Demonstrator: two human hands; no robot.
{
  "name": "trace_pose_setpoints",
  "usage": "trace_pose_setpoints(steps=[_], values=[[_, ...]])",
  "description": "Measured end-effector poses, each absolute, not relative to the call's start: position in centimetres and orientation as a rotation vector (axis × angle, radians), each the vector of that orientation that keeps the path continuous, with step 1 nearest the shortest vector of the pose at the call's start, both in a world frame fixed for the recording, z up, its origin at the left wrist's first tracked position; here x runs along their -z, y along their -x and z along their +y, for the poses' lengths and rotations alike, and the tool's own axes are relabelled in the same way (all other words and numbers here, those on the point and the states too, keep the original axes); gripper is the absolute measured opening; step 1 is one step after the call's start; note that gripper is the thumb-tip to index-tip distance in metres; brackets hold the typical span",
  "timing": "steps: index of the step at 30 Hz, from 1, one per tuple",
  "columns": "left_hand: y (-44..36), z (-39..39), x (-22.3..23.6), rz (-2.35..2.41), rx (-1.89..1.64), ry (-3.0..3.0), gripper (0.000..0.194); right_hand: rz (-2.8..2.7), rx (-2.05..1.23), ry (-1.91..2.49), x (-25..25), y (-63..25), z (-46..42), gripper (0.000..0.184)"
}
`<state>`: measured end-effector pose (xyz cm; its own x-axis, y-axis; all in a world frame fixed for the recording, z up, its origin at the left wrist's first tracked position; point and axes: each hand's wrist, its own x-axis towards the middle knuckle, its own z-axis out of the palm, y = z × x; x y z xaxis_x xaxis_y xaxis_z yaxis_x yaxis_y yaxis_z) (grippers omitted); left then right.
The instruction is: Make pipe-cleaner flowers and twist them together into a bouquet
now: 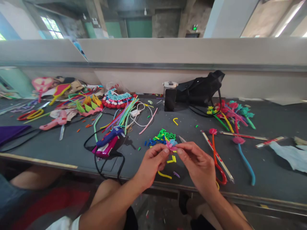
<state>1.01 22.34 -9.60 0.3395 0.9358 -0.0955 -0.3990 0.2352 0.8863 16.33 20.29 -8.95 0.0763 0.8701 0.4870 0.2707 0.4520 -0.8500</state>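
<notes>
Both hands meet above the front of the dark table [59, 145]. My left hand [151, 164] and my right hand [196, 164] pinch a small pink and blue paper flower [170, 144] between thumbs and fingertips. Just beyond the flower lies a pile of green and blue foam bits [163, 135]. Yellow and purple scraps [165, 175] lie on the table under my hands. A purple and blue glue gun [108, 143] with a black cord lies to the left of my left hand.
Red-handled scissors [219, 166] and a blue-stemmed flower [244, 158] lie right of my hands. Finished foam flowers [230, 113], a black bag [201, 89] and a phone [169, 99] stand farther back. Coloured strips, a pink glue gun [56, 120] and crafts fill the left.
</notes>
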Motion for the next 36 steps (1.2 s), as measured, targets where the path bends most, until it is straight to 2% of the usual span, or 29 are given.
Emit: trace_pose_setpoints(steps=[8, 29, 36], values=[[-1.25, 22.01, 9.52, 0.875, -1.096, -1.103, 0.031, -1.479, -0.589, 1.071, 8.77, -16.34, 19.77, 0.008], [-1.25, 21.67, 9.42, 0.884, -1.049, -1.122, 0.031, -1.499, -0.626, 1.072, 9.49, -16.61, 19.57, 0.007], [-1.59, 21.6, 9.51, 0.93, -1.097, -1.299, 0.027, -1.456, -0.599, 1.177, 9.18, -16.42, 19.39, 0.015]])
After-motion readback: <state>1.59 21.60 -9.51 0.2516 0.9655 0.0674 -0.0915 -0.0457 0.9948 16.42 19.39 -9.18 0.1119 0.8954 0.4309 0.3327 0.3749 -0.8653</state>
